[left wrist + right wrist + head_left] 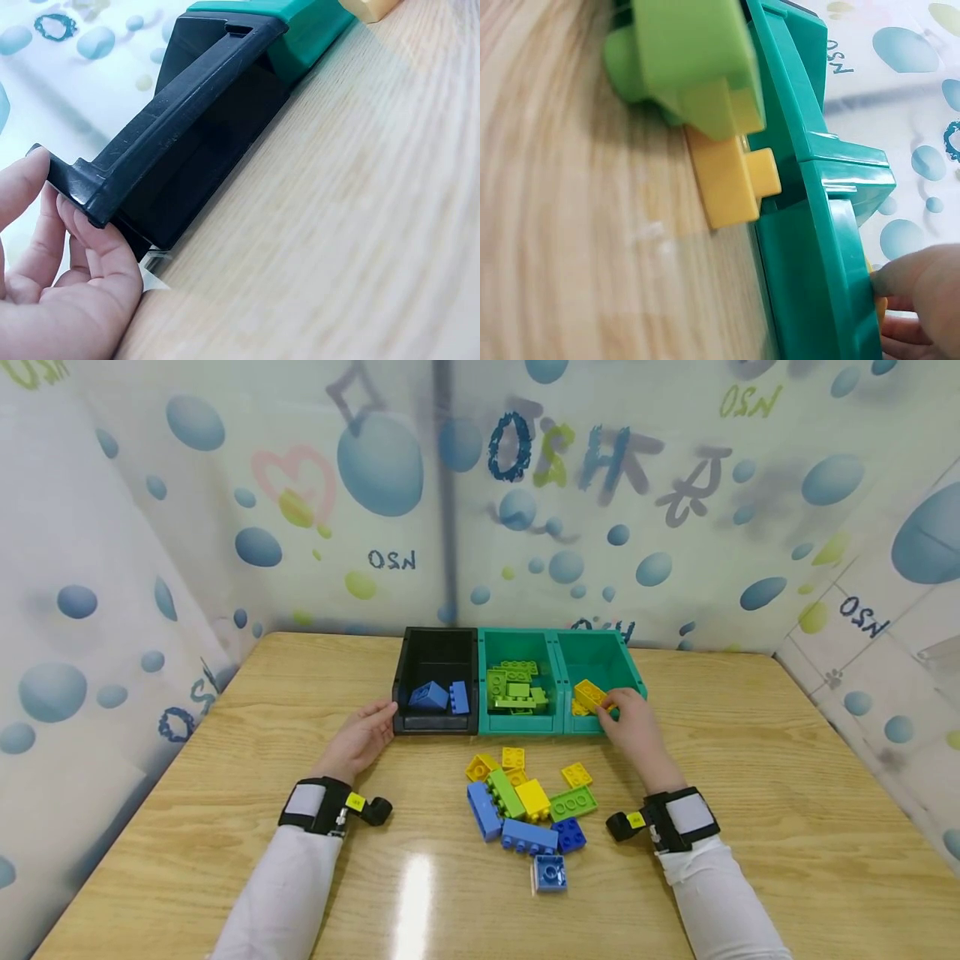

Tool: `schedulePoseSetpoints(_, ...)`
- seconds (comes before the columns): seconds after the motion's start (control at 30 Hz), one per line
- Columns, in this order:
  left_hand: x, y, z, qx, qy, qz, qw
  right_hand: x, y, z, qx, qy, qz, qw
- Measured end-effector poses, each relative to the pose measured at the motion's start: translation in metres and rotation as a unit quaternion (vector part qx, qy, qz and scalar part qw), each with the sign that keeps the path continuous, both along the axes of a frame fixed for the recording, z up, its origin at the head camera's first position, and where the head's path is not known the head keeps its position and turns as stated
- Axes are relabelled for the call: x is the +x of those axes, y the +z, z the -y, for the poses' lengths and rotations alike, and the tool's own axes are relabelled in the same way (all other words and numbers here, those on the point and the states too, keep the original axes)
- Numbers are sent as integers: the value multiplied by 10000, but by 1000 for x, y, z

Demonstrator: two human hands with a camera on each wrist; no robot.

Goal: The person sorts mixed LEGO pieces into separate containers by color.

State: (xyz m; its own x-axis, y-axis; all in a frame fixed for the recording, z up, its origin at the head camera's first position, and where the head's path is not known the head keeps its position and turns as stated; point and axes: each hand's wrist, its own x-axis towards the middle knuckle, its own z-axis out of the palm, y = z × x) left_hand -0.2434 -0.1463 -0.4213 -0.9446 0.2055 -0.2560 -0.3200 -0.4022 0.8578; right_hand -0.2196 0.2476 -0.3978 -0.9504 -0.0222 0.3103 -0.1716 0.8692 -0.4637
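My left hand (358, 742) is at the front left corner of the black bin (437, 723), thumb on its side wall and fingers curled beneath the rim in the left wrist view. Inside that bin lie two blue toy bricks (429, 696). My right hand (633, 727) pinches a yellow toy brick (589, 693) inside the right green bin (596, 656), over other yellow pieces. In the right wrist view the bin's front wall (844, 277) hides most of that brick. The middle green bin (517, 645) holds several light green bricks (517, 689).
In front of the bins lies a loose group of bricks: yellow (533, 799), light green (573, 803), light blue (529, 837) and dark blue (568, 834). Nearest me is a blue square brick (551, 872). A patterned curtain (337, 568) hangs behind the wooden table (225, 827).
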Motion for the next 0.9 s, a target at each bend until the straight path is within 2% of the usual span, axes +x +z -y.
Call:
schedulePoseSetpoints(0.13,1,1,0,16,7,51,10000,2,1,1,28,-14,268,9996)
schedulePoseSetpoints(0.27,1,-1,0,-2,47,-64,10000,3,2,2,184,13,443,9988)
schedulePoseSetpoints(0.4,0,-10,2,-99,-40,-486,9988,2,3,3,404,8,605,9974)
schedulePoseSetpoints(0.43,-1,-12,4,49,-123,-632,9979,2,3,3,456,0,639,9969)
schedulePoseSetpoints(0.53,-1,-14,5,88,-220,-807,9965,1,4,4,590,-12,785,9952)
schedulePoseSetpoints(0.63,0,-11,4,108,-118,-663,9977,1,3,4,778,40,837,9934)
schedulePoseSetpoints(0.7,1,-6,1,-49,25,-440,9990,1,3,5,853,89,821,9929)
schedulePoseSetpoints(0.9,1,2,-1,42,89,-21,9999,2,0,4,817,155,614,9946)
